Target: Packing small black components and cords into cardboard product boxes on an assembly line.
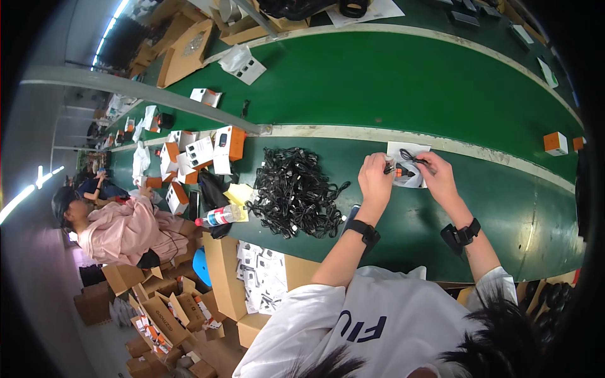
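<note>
Over the green bench, both my hands work at a small white box (pixel 396 148) with a white, pouch-like lining and some orange inside. My right hand (pixel 440 176) pinches a looped black cable (pixel 409 154) above the box's far side. At the near left side of the box, the fingers of my left hand (pixel 375 178) are closed. A small dark piece shows at their tips, but it is too small to name. To the left lies a big heap of coiled black cables (pixel 296 192) with light plug ends.
Left of the heap stand a plastic bottle (pixel 219 216) and several orange-and-white boxes (pixel 200 152). Below the bench edge is a carton (pixel 225 277) of printed leaflets. A person in pink (pixel 132 230) sits at the left. A raised rail (pixel 353 132) runs behind my hands.
</note>
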Motion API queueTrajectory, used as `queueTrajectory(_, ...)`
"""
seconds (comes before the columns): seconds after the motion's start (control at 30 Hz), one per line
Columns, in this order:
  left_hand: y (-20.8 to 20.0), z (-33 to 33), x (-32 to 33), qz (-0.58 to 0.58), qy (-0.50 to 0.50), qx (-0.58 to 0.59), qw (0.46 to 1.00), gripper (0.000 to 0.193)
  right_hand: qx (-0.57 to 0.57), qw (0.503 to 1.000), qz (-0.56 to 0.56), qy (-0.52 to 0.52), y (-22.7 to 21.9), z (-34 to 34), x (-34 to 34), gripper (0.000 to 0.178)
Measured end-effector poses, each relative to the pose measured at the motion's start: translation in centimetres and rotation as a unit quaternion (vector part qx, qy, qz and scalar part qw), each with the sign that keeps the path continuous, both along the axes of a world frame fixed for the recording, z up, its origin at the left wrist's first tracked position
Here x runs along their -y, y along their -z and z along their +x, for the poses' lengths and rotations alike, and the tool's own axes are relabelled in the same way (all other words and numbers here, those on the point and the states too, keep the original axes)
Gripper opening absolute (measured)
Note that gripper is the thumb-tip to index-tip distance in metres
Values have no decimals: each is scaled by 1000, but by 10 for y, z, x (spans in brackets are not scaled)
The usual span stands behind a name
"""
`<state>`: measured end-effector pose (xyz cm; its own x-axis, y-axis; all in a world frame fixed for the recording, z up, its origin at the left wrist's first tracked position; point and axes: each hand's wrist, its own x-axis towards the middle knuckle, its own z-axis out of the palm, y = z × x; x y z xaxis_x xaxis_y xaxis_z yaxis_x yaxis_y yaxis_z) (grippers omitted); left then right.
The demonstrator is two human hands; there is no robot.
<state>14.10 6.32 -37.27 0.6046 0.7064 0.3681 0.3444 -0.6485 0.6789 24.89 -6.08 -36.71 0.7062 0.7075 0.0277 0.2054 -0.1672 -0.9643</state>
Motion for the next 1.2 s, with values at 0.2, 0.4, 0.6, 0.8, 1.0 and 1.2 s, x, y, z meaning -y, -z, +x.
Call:
queueTrajectory(0.2,10,-14,6,-83,-6,50,995,14,-10,1000,5,0,1,0,4,20)
queueTrajectory(0.4,1,-11,-3,76,160,-46,983,11,144,989,-29,-18,-5,-2,0,20)
queueTrajectory(0.6,-2,-17,0,59,232,-69,968,9,310,944,-88,-69,-6,-4,-9,16)
queueTrajectory(0.8,-1,-15,5,75,235,4,969,14,374,910,-145,-102,-11,-2,-12,14)
queueTrajectory(1.0,0,-9,5,121,242,-64,961,13,233,962,-105,-99,-32,-1,3,23)
queueTrajectory(1.2,-6,-10,3,109,268,-47,956,17,31,991,64,112,-1,-35,21,36)
